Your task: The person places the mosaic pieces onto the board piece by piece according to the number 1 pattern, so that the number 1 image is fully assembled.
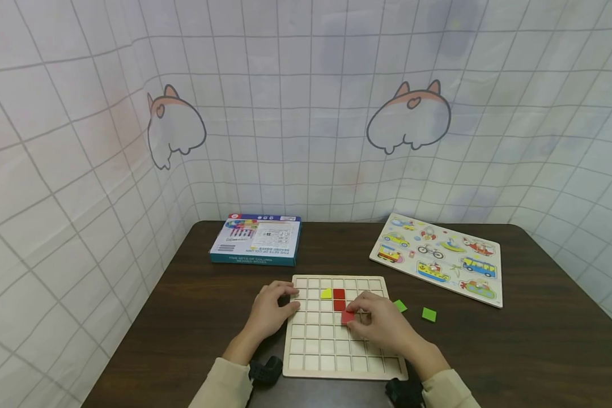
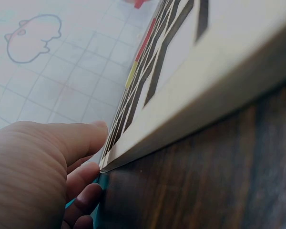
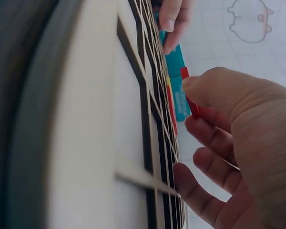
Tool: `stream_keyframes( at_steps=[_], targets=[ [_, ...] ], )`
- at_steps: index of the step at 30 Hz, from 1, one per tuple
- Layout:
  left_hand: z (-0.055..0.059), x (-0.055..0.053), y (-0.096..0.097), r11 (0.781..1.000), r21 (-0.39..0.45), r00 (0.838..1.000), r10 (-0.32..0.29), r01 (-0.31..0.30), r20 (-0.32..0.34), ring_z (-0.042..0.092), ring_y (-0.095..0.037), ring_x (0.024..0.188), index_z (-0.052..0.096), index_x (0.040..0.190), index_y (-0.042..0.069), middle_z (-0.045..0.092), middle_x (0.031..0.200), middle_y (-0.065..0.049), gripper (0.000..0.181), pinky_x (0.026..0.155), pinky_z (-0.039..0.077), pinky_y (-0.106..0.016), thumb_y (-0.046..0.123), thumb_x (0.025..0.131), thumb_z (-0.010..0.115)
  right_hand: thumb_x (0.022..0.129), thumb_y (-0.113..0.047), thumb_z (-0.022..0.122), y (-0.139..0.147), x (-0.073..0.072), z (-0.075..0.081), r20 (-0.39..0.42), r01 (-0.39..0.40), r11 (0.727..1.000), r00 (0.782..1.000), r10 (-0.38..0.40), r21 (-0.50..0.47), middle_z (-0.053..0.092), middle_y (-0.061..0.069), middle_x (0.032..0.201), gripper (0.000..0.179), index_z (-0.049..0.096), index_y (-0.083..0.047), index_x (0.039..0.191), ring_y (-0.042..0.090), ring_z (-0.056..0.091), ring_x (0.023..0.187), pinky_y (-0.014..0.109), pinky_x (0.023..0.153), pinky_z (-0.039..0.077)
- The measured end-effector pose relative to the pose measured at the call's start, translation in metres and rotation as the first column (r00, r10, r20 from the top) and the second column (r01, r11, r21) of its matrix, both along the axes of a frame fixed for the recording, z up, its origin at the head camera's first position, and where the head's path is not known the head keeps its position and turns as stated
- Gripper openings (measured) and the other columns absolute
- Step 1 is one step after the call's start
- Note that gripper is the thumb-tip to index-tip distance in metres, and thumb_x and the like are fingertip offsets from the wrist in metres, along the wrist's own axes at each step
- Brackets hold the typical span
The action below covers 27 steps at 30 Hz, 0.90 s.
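A wooden grid board (image 1: 298, 347) lies on the dark table. My right hand (image 1: 385, 323) pinches a red square tile (image 1: 347, 317) between thumb and fingers, over the middle of the board. The right wrist view shows this red tile (image 3: 191, 98) tilted on edge above the grid. Two red tiles (image 1: 339, 294) sit one below the other in the grid, with a yellow piece (image 1: 326, 293) in the cell left of the upper one. My left hand (image 1: 268, 309) rests at the board's left edge; its thumb and fingertips touch the rim (image 2: 128, 150).
Two green tiles (image 1: 429, 314) lie on the table right of the board, one partly beside my right hand. A blue and white box (image 1: 257, 241) stands at the back left. A picture puzzle board (image 1: 438, 255) with vehicles lies at the back right, before a gridded cloth (image 1: 296, 141).
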<state>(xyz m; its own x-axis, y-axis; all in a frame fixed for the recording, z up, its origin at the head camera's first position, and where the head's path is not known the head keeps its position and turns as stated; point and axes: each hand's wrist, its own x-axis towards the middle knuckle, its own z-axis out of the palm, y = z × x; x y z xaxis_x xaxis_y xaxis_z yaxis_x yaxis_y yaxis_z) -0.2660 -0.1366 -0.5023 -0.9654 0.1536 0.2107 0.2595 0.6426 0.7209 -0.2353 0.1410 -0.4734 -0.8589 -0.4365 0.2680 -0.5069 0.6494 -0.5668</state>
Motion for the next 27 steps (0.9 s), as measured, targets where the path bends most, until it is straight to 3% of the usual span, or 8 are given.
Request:
stream_keyframes(
  at_steps=[9, 27],
  targets=[
    [-0.001, 0.001, 0.0, 1.0, -0.001, 1.0, -0.002, 0.002, -0.008, 0.05, -0.029, 0.121, 0.073, 0.112, 0.016, 0.06, 0.129, -0.002, 0.024, 0.099, 0.039, -0.056, 0.022, 0.089, 0.073, 0.083, -0.023, 0.078, -0.007, -0.004, -0.01, -0.077, 0.031, 0.999, 0.997, -0.028, 0.038, 0.061, -0.014, 0.092, 0.013, 0.073, -0.022, 0.095, 0.007, 0.052, 0.077, 0.024, 0.067, 0.046],
    [-0.001, -0.001, -0.002, 1.0, 0.004, 1.0, -0.011, 0.011, -0.005, 0.05, -0.029, 0.12, 0.072, 0.113, 0.015, 0.06, 0.13, -0.003, 0.025, 0.099, 0.039, -0.056, 0.022, 0.089, 0.072, 0.083, -0.026, 0.078, -0.011, -0.003, -0.013, -0.067, 0.067, 0.996, 0.996, -0.063, 0.059, 0.058, -0.018, 0.093, 0.017, 0.074, -0.028, 0.099, 0.005, 0.048, 0.074, 0.022, 0.065, 0.041]
  ],
)
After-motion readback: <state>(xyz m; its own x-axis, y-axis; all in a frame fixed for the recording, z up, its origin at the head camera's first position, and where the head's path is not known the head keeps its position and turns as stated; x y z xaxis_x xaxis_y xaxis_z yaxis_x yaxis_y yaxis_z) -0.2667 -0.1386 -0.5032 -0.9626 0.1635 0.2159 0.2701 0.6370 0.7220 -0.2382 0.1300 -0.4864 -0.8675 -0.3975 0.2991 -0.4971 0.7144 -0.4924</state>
